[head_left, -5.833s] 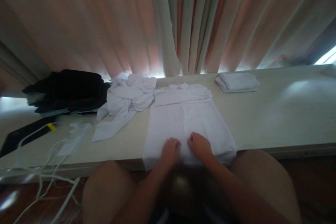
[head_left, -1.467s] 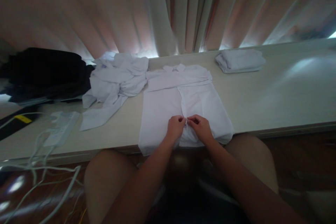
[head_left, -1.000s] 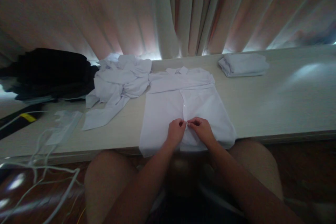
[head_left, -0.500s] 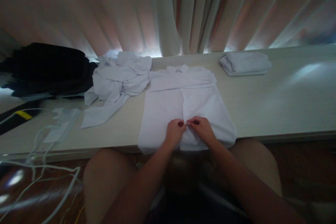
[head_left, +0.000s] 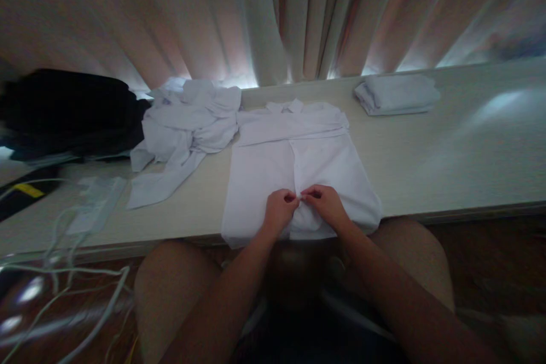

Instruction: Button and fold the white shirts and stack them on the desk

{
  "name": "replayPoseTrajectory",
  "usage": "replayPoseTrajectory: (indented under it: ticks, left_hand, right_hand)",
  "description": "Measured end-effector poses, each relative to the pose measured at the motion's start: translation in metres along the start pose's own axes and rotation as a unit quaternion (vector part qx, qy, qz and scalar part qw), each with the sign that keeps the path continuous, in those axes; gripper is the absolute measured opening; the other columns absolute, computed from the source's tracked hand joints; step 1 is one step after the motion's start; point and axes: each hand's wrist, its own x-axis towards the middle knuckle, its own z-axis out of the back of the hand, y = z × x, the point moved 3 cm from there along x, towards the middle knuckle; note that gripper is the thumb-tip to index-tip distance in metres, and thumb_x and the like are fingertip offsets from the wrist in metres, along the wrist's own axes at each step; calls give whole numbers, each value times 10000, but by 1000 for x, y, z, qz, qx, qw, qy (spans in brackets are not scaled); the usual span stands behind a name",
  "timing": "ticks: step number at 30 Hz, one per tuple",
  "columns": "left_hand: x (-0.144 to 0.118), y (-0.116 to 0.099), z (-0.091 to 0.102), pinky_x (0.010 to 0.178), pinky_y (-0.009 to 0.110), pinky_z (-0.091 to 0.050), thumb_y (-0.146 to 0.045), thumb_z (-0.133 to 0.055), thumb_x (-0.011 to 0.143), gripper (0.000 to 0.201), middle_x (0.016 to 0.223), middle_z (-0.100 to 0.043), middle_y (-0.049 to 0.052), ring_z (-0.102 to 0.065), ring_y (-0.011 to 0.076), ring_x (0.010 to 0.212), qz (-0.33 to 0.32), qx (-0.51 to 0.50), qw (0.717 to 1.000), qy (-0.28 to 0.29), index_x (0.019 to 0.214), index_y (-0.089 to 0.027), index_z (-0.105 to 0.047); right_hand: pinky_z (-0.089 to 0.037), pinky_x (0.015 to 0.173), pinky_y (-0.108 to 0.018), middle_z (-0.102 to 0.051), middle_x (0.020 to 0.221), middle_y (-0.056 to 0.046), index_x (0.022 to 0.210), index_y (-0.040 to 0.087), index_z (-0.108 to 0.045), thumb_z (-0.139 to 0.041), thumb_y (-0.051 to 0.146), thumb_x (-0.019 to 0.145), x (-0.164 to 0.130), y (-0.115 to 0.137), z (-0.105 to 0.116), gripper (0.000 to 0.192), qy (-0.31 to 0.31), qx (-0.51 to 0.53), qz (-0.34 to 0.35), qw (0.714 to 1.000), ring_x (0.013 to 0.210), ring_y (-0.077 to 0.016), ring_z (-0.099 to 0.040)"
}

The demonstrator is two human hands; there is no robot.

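A white button-up shirt (head_left: 260,170) lies front side up on the table before me, its collar at the far end and its sleeves laid across the chest. My left hand (head_left: 280,209) pinches the front placket low down from the left. From the right, my right hand (head_left: 324,203) pinches the same strip, and the two sets of fingertips nearly meet there. Any button between them is too small to make out. The shirt's lower hem reaches the table's front edge.
Left of the shirt lies a crumpled heap of white clothing (head_left: 183,119), with a stack of black clothing (head_left: 68,114) beyond it. A folded white garment (head_left: 396,95) sits at the back right. A power strip (head_left: 96,205) with white cables (head_left: 91,270) is at the front left. Curtains (head_left: 170,17) hang behind the table (head_left: 426,165).
The whole view has shifted slightly. Both hands stay at the placket with almost the same pinch, and the shirt keeps its place on the table.
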Motion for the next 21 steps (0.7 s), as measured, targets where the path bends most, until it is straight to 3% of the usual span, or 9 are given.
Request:
replayPoseTrajectory:
  ticks: [7,11,21]
  left_hand:
    - [1,0,2,608,248,-374,-237,-673,756,125,648,-668,8,-568,135,626,-1,-12,1000,16,674,-149,-706]
    - [2,-1,0,596,245,-379,-260,-669,771,151,649,-672,8,-569,132,617,1,-21,999,27,687,-144,-714]
    - [3,1,0,685,256,-426,-269,-644,826,160,782,-727,38,-613,149,716,-18,-2,999,32,812,-151,-751]
  right_hand:
    - [-508,775,-315,-760,862,-39,866,207,-759,-657,265,834,-3,-1,1,122,28,8,15,999,820,-202,-688]
    - [-502,752,-317,-753,840,-46,843,195,-743,-682,265,808,-4,-2,2,100,11,5,5,1000,791,-205,-679]
    - [-492,789,-322,-762,869,-48,861,199,-754,-620,250,828,-4,1,2,148,17,2,19,1000,825,-209,-687]
